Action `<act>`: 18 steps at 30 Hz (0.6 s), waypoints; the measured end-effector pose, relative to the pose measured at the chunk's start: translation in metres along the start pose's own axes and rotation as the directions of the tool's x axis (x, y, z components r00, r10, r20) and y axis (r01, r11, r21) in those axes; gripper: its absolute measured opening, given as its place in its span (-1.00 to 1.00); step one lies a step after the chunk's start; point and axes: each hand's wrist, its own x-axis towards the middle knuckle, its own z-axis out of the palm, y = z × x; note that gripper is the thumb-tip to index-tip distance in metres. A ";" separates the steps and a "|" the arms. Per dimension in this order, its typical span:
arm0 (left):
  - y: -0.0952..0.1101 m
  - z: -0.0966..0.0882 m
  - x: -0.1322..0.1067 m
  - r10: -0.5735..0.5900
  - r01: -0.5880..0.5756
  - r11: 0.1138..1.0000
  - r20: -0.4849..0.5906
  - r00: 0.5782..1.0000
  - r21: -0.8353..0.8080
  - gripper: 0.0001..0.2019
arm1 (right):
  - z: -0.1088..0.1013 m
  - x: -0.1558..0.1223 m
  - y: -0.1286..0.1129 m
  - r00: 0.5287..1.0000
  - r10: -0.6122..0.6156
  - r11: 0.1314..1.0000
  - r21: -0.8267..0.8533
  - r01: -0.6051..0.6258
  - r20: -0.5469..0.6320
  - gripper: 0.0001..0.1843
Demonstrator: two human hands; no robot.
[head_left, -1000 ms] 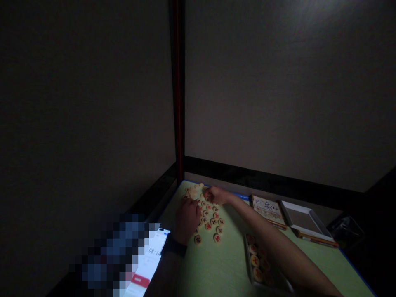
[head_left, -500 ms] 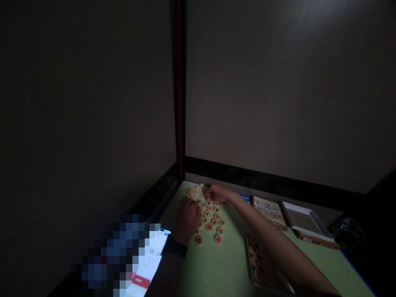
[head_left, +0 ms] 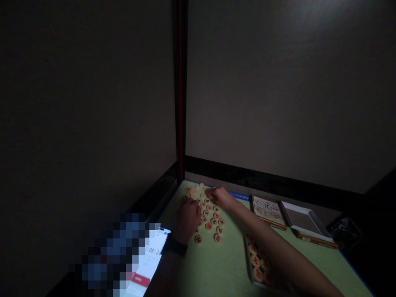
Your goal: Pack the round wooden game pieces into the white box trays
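Observation:
Round wooden xiangqi pieces (head_left: 213,222) with red and black characters lie spread over the green tabletop (head_left: 222,264); some at the far corner show plain faces. My left hand (head_left: 188,216), wearing a dark wristband, rests at the left side of the pieces with its fingers curled; what they hold, if anything, is hidden. Beyond it, my right hand (head_left: 223,198) reaches in from the right, fingertips pinched together at the pieces near the back edge. Whether a piece sits between those fingertips is too small and dark to tell. Under my right forearm stands an open box (head_left: 249,264) with rows of pieces, partly covered.
A printed box lid (head_left: 268,210) and a white-lined box part (head_left: 309,220) lie along the back edge. Dark crumpled plastic (head_left: 345,231) is at the far right. A lit phone (head_left: 148,258) is by my left forearm. Walls meet behind the table.
My right hand has shifted slightly right and toward me, with its forearm lower over the box. My left hand has stayed in nearly the same place.

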 end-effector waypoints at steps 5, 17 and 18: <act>-0.002 0.003 0.000 0.003 -0.003 1.000 -0.010 1.000 -0.020 -0.74 | 0.005 -0.008 -0.002 0.994 0.076 0.996 -0.041 -0.079 -0.072 -0.69; -0.003 0.004 0.000 0.018 -0.018 1.000 -0.020 1.000 -0.009 -0.75 | 0.011 -0.021 -0.003 0.994 0.074 0.993 -0.090 -0.081 -0.078 -0.72; -0.003 0.004 0.000 0.017 -0.017 1.000 -0.019 1.000 -0.013 -0.75 | 0.010 -0.022 -0.003 0.994 0.077 0.992 -0.097 -0.084 -0.073 -0.74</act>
